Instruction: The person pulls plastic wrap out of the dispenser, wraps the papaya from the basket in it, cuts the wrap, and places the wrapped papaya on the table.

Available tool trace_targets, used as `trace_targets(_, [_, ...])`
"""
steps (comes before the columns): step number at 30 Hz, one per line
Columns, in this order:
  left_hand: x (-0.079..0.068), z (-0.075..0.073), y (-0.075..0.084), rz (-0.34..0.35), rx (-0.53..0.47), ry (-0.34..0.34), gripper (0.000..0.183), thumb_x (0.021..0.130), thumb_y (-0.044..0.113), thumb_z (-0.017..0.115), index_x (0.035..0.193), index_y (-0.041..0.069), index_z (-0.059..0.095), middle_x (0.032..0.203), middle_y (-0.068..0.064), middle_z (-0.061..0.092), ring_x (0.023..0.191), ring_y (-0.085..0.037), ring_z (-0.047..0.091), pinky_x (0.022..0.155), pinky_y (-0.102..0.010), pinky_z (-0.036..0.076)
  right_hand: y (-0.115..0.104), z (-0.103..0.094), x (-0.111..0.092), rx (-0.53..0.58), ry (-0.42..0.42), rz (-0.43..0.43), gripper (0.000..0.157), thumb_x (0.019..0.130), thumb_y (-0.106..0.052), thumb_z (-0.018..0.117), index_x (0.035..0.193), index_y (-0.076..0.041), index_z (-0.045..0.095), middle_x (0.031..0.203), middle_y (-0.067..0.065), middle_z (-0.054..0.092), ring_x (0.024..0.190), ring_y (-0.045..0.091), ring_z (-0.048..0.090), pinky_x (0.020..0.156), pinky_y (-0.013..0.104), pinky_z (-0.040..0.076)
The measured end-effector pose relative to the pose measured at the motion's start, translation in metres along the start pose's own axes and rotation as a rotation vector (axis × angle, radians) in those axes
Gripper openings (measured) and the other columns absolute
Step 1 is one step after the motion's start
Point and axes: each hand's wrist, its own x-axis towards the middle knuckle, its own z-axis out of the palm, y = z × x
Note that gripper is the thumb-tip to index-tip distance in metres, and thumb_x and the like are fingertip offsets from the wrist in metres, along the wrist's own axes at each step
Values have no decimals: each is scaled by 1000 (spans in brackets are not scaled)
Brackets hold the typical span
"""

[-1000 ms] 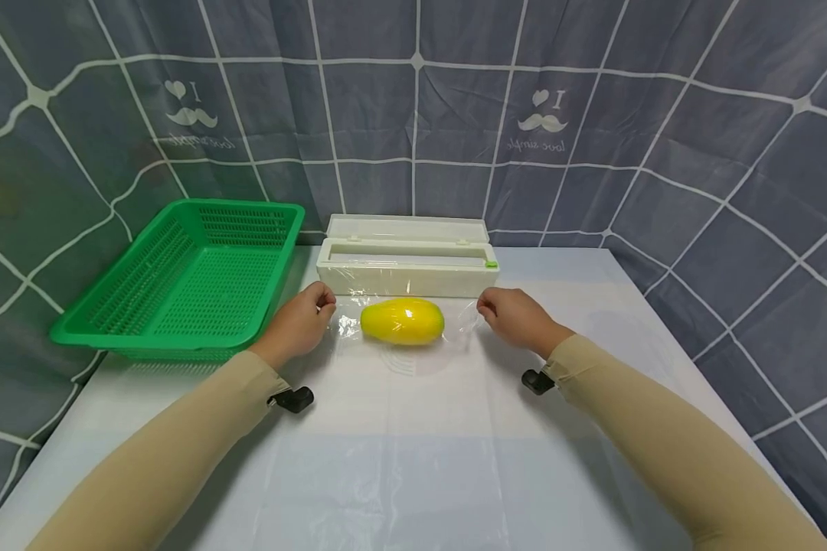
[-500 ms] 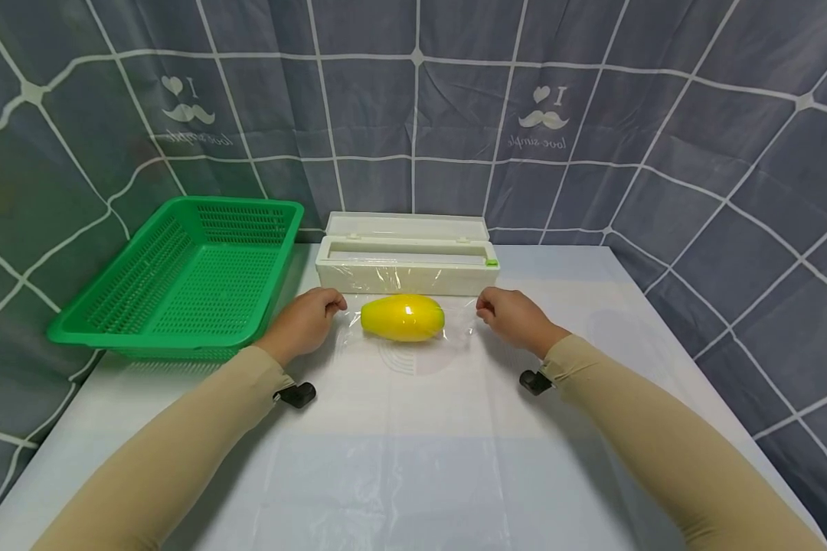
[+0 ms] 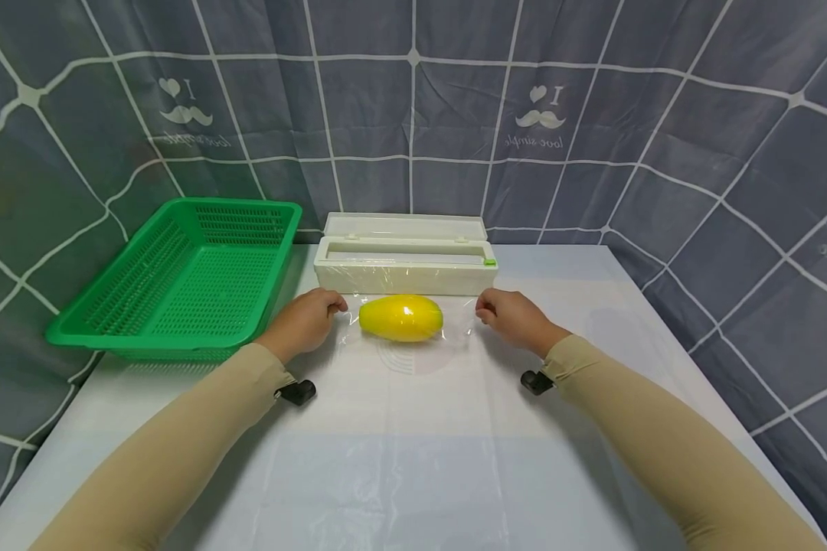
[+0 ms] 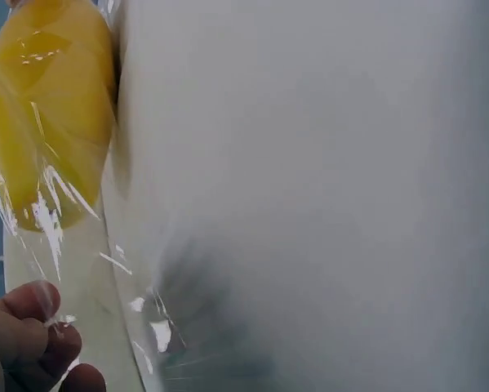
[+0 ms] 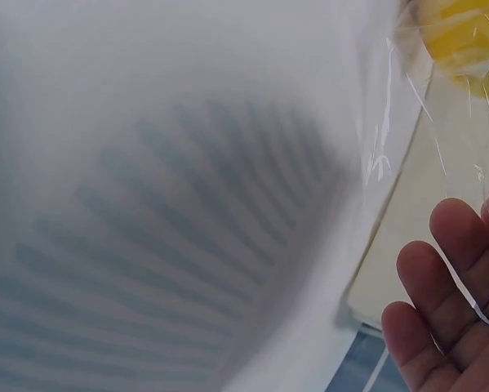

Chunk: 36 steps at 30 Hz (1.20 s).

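Note:
A yellow, oblong fruit (image 3: 401,318) that looks like a papaya lies on the white table, in front of the white cling film box. Clear cling film (image 4: 44,204) covers it and spreads to both sides. My left hand (image 3: 306,321) pinches the film at the fruit's left, between thumb and fingertips. To the right, my right hand (image 3: 513,317) pinches the other side of the film; in the right wrist view its other fingers (image 5: 424,269) are spread out. Neither hand touches the fruit.
The cling film box (image 3: 406,279) stands behind the fruit with its lid raised and a green slider (image 3: 489,262) at its right end. A green perforated basket (image 3: 179,348) sits at the left, close to my left forearm. A grey checked curtain (image 3: 413,107) encloses the table (image 3: 400,474).
My left hand has shifted a little to the right, closer to the fruit, and the film on that side has slackened. The right hand has hardly moved.

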Motion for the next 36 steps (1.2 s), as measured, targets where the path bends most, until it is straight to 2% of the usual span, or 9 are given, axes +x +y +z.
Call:
trace_targets(6, [-6, 0, 9, 10, 57, 2, 32, 109, 13, 48, 132, 8, 70, 136, -14, 66, 126, -37, 62, 111, -56, 47, 2, -1, -1, -20, 18, -9, 11, 107, -19, 62, 106, -9, 67, 90, 3, 66, 79, 19, 57, 71, 32, 47])
trace_targets(9, [-12, 1, 19, 45, 92, 58, 35, 109, 16, 50, 139, 10, 66, 142, -13, 62, 131, -39, 58, 113, -58, 44, 4, -1, -2, -20, 24, -13, 12, 107, -19, 62, 106, -8, 67, 89, 3, 66, 79, 19, 57, 71, 32, 47])
trace_targets(14, [-24, 3, 40, 273, 87, 200, 35, 105, 23, 63, 137, 11, 66, 143, -12, 62, 135, -39, 56, 113, -61, 41, 5, -2, -2, -25, 25, -19, 12, 107, -19, 62, 106, -8, 67, 88, 3, 65, 78, 18, 57, 71, 32, 47])
trace_targets(16, [-27, 5, 45, 371, 99, 214, 35, 101, 25, 70, 133, 12, 69, 141, -12, 64, 134, -37, 58, 113, -61, 42, 5, -3, -3, -28, 33, -25, 12, 106, -19, 62, 106, -8, 67, 87, 4, 66, 78, 19, 57, 71, 33, 47])
trace_targets(19, [-29, 7, 50, 431, 141, 188, 38, 96, 27, 79, 131, 15, 72, 142, -10, 65, 134, -34, 60, 113, -59, 44, 5, -4, -4, -36, 48, -42, 13, 106, -19, 61, 105, -8, 68, 85, 3, 66, 77, 18, 57, 71, 33, 47])
trace_targets(25, [-21, 13, 52, 388, 184, 71, 52, 94, 30, 81, 141, 15, 65, 150, -8, 60, 138, -29, 59, 114, -54, 45, 9, -6, -6, -15, 57, -50, 16, 108, -18, 58, 104, -6, 67, 85, 4, 66, 75, 18, 56, 70, 34, 46])
trace_targets(29, [-15, 17, 51, 338, 177, 32, 62, 95, 33, 80, 148, 10, 59, 152, -9, 59, 141, -28, 57, 114, -54, 45, 5, -8, -13, -22, 119, -66, 22, 110, -17, 53, 117, -1, 67, 104, 12, 71, 87, 26, 64, 79, 42, 53])
trace_targets(32, [-13, 17, 50, 313, 155, 24, 66, 95, 34, 80, 150, 9, 56, 153, -10, 58, 142, -30, 55, 115, -55, 44, -12, -7, -25, -95, 246, -194, 24, 108, -15, 56, 122, 1, 67, 117, 17, 73, 105, 34, 68, 96, 49, 55])
trace_targets(36, [-10, 18, 48, 288, 139, 27, 70, 93, 33, 81, 152, 8, 53, 153, -9, 57, 143, -31, 54, 116, -57, 43, -46, 3, -40, -242, 323, -489, 27, 102, -17, 67, 123, -1, 71, 124, 14, 74, 119, 35, 67, 109, 51, 51])
